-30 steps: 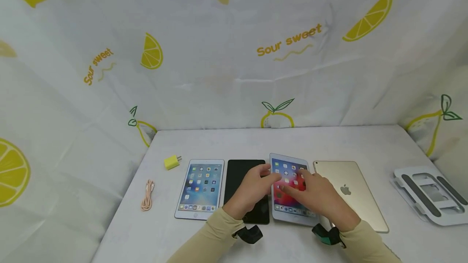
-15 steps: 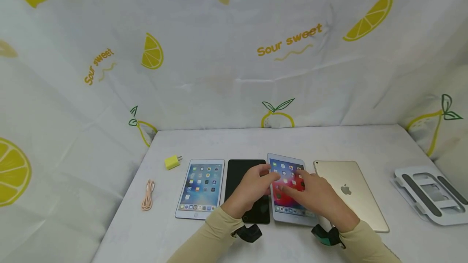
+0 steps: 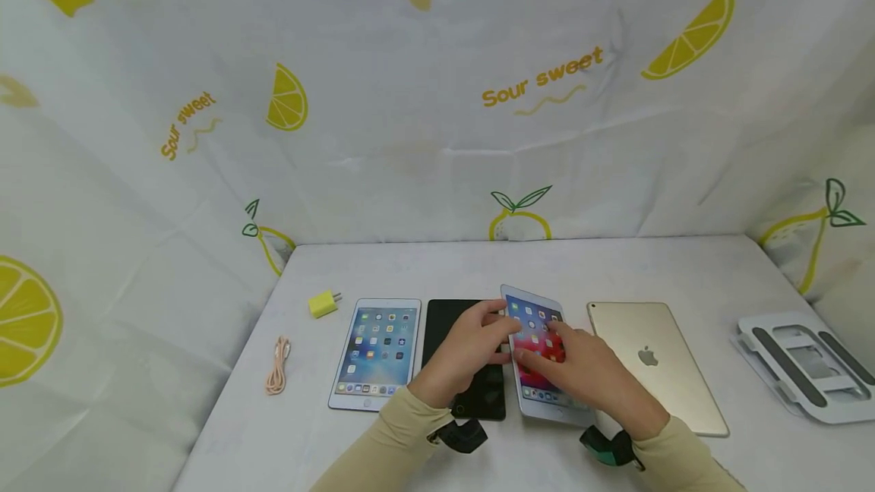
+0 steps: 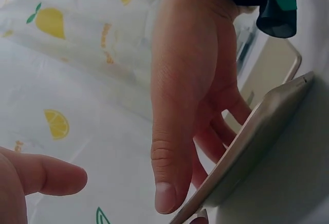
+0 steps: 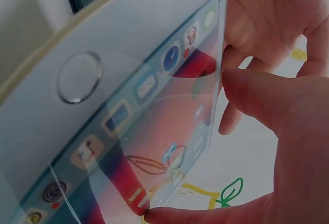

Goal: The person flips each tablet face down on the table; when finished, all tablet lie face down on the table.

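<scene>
A white tablet (image 3: 536, 351) with a lit red-and-blue screen is tilted, its left edge raised off the table. At that edge my left hand (image 3: 472, 348) has its fingers, one fingertip showing below the tablet's edge in the left wrist view. Its thumb (image 4: 61, 176) extends apart from the tablet. Over the screen spreads my right hand (image 3: 591, 370), thumb (image 5: 257, 95) touching the left edge and index finger reaching the glass. Pale gold siding and back (image 4: 252, 142) show from the left wrist. Exact contact of the other fingers is partly hidden.
A black tablet (image 3: 481, 401) lies under my left forearm side, with another lit tablet (image 3: 376, 351) to its left. Right of centre rests a gold tablet (image 3: 652, 355), face down. Further out are a white stand (image 3: 810, 363), yellow charger (image 3: 323, 304) and coiled cable (image 3: 276, 367).
The tablet between my hands has its left edge raised higher and its screen looks narrower. Both hands have shifted slightly with it; the other things stay put.
</scene>
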`<state>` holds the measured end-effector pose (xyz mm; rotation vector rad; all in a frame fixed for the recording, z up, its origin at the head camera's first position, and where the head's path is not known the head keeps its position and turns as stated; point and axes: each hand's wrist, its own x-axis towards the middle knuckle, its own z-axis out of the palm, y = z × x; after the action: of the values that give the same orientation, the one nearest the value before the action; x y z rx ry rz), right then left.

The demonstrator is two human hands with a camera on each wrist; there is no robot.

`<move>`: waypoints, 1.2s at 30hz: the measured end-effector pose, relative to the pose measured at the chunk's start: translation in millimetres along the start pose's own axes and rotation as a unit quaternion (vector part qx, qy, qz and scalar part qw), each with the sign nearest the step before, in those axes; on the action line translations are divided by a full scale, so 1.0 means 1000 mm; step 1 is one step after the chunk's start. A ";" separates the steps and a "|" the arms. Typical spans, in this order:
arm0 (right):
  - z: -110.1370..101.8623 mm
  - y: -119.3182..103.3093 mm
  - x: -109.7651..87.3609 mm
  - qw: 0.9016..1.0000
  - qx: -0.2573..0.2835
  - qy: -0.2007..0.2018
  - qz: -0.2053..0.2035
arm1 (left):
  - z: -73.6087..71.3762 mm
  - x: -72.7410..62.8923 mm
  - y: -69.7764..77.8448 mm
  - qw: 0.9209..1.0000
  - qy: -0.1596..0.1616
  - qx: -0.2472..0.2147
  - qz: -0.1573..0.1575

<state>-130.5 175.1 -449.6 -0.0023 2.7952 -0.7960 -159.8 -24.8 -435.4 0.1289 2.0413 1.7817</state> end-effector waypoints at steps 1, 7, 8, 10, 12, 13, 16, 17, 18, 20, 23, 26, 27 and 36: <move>0.000 0.000 0.000 1.000 0.001 -0.001 0.001 | 0.000 0.000 0.001 1.000 0.000 0.000 0.000; -0.001 -0.002 -0.002 1.000 0.017 -0.011 0.004 | 0.000 -0.003 0.004 1.000 0.004 0.000 0.003; -0.001 -0.003 -0.002 1.000 0.021 -0.013 0.004 | -0.001 -0.004 0.004 1.000 0.004 0.000 0.004; -0.002 -0.004 -0.003 0.999 0.027 -0.017 0.005 | -0.001 -0.005 0.005 1.000 0.006 -0.002 0.005; -0.002 -0.005 -0.003 0.999 0.032 -0.020 0.006 | -0.002 -0.006 0.006 1.000 0.005 -0.004 0.007; -0.002 -0.005 -0.003 0.999 0.034 -0.021 0.007 | -0.002 -0.006 0.007 1.000 0.004 -0.005 0.010; -0.001 -0.006 -0.002 0.999 0.042 -0.025 0.007 | -0.003 -0.007 0.008 1.000 0.000 -0.007 0.015; -0.001 -0.006 -0.002 0.999 0.045 -0.026 0.007 | -0.004 -0.007 0.008 1.000 -0.002 -0.009 0.017; -0.001 -0.006 -0.002 0.998 0.049 -0.026 0.006 | -0.004 -0.007 0.008 1.000 -0.004 -0.011 0.018; -0.001 -0.006 -0.002 0.998 0.056 -0.028 0.004 | -0.004 -0.007 0.008 1.000 -0.006 -0.015 0.019; 0.000 -0.006 -0.002 0.997 0.072 -0.029 0.000 | -0.004 -0.007 0.009 0.999 -0.008 -0.026 0.020; 0.000 -0.005 -0.002 0.996 0.087 -0.030 -0.005 | -0.004 -0.007 0.011 0.999 -0.010 -0.036 0.021; 0.001 -0.005 -0.002 0.995 0.092 -0.031 -0.007 | -0.004 -0.007 0.011 0.999 -0.010 -0.039 0.022; 0.001 -0.007 -0.002 0.992 0.123 -0.043 -0.002 | -0.004 -0.009 0.012 0.999 -0.005 -0.036 0.032</move>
<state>-128.6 168.7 -446.3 -0.0005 2.6000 -1.1077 -155.4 -30.0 -421.0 0.1837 1.9830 1.8873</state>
